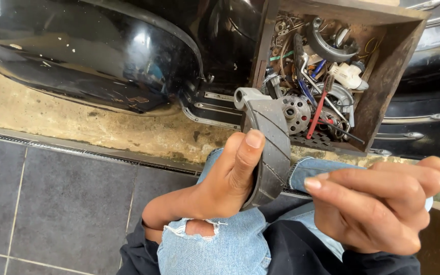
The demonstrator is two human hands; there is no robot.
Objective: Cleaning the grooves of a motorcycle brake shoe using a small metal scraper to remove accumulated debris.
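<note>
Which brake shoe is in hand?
The grooved grey brake shoe, gripped by the left hand; the other curved shoe lies in the wooden box.

Left hand (220,181) clenched, thumb pressed upward — right hand (383,203) held beside it, fingers (352,179) curled inward, extended leftward.

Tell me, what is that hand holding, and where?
The left hand grips a curved grey brake shoe around its lower end. Whether the right hand holds anything cannot be told.

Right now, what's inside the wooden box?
The wooden box holds a jumble of metal parts: a curved brake shoe, a toothed round hub, a red-handled tool, a white plastic part, wires. The box bottom and lower layers are covered.
</note>
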